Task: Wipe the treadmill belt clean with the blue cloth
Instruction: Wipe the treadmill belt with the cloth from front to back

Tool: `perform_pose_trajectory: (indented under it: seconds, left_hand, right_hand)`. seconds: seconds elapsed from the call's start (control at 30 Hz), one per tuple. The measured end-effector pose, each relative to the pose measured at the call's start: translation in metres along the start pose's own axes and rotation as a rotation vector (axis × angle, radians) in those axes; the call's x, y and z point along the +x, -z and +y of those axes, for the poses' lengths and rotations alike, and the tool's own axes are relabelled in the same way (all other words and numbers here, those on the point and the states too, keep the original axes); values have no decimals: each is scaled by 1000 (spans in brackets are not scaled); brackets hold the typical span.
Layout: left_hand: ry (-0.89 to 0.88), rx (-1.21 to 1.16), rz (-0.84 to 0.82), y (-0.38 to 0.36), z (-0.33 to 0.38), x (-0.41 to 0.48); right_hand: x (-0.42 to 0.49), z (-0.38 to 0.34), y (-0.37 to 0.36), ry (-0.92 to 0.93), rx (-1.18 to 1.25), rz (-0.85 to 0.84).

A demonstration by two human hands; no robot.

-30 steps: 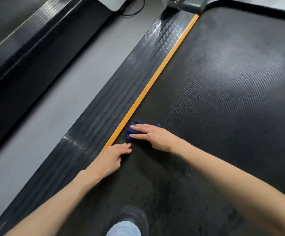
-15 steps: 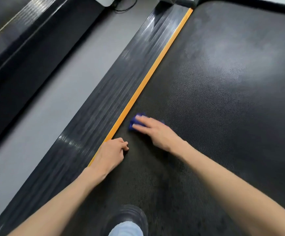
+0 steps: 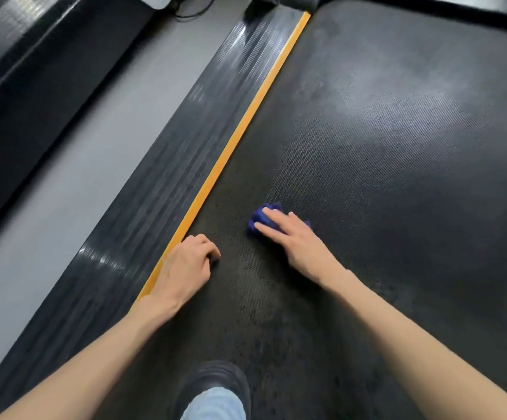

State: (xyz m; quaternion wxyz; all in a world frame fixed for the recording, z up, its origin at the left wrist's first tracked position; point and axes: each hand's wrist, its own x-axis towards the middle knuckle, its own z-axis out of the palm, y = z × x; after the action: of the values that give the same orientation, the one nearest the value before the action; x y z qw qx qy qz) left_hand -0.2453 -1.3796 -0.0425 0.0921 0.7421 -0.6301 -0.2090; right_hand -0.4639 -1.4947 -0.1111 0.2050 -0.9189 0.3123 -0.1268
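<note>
Flat-fingered, right hand presses blue cloth onto treadmill belt; left hand, curled and empty, braces at eight o'clock. Wiping judged underway; next stroke needs pressure toward one o'clock.

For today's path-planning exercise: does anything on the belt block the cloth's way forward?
Nothing visible does. The right hand presses the blue cloth on the treadmill belt, whose surface ahead shows no objects.
</note>
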Motion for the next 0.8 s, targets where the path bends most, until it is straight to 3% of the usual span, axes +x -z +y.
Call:
perform_pose_trajectory:
  seconds: [0.1, 0.17, 0.23, 0.37, 0.47, 0.67, 0.8]
  left_hand:
    - [-12, -15, 25, -3, -3, -2]
    - [-6, -24, 46, -1, -4, -2]
    - [-2, -40, 67, 0, -1, 2]
    - [-63, -38, 62, -9, 14, 13]
    - [-144, -37, 21, -22, 31, 19]
    - [-346, -14, -52, -46, 62, 36]
    - [-437, -4, -32, -52, 83, 42]
  right_hand:
    - [-15, 57, 28, -437, 15, 202]
    - [-15, 53, 30, -598, 33, 310]
    - [-9, 18, 14, -581, 64, 298]
    - [-26, -55, -26, -191, 34, 111]
    - [-66, -35, -14, -214, -27, 105]
    - [-179, 36, 48, -805, -128, 340]
    - [-192, 42, 59, -1162, -119, 490]
